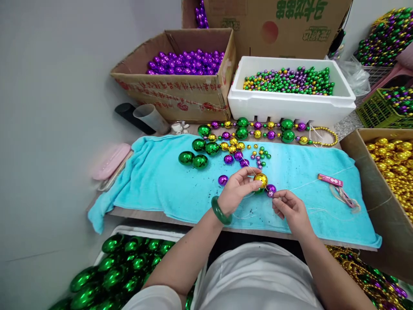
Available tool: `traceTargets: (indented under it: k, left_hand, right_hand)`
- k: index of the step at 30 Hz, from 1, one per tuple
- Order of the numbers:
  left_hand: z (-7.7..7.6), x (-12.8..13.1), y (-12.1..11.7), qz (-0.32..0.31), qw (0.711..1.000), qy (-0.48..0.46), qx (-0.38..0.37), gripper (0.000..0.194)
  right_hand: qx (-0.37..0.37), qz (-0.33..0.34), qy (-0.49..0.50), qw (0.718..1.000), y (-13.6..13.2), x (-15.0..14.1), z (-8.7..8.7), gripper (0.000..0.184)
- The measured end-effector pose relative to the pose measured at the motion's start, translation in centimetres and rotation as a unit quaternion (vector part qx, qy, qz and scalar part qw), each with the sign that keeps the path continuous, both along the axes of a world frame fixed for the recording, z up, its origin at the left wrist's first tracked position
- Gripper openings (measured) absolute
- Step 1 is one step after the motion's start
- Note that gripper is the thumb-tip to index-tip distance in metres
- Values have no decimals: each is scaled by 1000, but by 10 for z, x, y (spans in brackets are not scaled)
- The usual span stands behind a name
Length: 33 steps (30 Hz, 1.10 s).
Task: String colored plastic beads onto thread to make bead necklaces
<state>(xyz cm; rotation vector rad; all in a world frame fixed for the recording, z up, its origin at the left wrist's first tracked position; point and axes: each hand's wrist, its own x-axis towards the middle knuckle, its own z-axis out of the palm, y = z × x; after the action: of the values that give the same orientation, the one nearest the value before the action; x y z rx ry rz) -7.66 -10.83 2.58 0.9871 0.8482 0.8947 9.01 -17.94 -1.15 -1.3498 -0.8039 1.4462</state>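
Over the blue towel [180, 189], my left hand [238, 189] pinches a large gold bead [260, 180], with a thin needle-like rod slanting up and left past the fingers. My right hand [292, 209] has its fingertips closed at a purple bead [271, 190] right beside the gold one, where a tiny purple bead also shows. Part of a green bead peeks out beneath the gold bead. White thread [306, 184] trails over the towel. Loose green beads [200, 162], gold beads [232, 149], purple beads [223, 180] and small beads [262, 153] lie above my left hand.
Finished-looking bead strands [257, 134] lie along the towel's far edge. Behind them stand a cardboard box [180, 94] of purple beads and a white foam box [290, 103] of small beads. A pink packet [330, 180] rests at right, near a box of gold beads [393, 163].
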Motion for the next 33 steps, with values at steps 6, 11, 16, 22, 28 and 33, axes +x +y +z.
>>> traceTargets:
  k: [6,11,16,22,28,33]
  left_hand:
    - [2,-13,48,-148,937,209,237,21]
    - [-20,17,99,-126,804,419,403,12]
    - [-36,56,114,-217,744,486,403,25]
    - [-32,56,112,-134,844,393,340,21]
    - [-7,17,79,17,1000,-2,2,19]
    - [0,-10,55,46,983,-148,-100,19]
  right_hand:
    - [-52,-14,67,996,-1,13,-5,29]
    - [-19,-46,83,995,-1,21,-8,27]
    - [6,-42,79,996,-3,29,-9,24]
    - [25,-67,62,996,-7,37,-10,21]
    - [23,-79,-3,997,-11,35,-9,21]
    - [14,-49,-21,998,-12,23,-7,20]
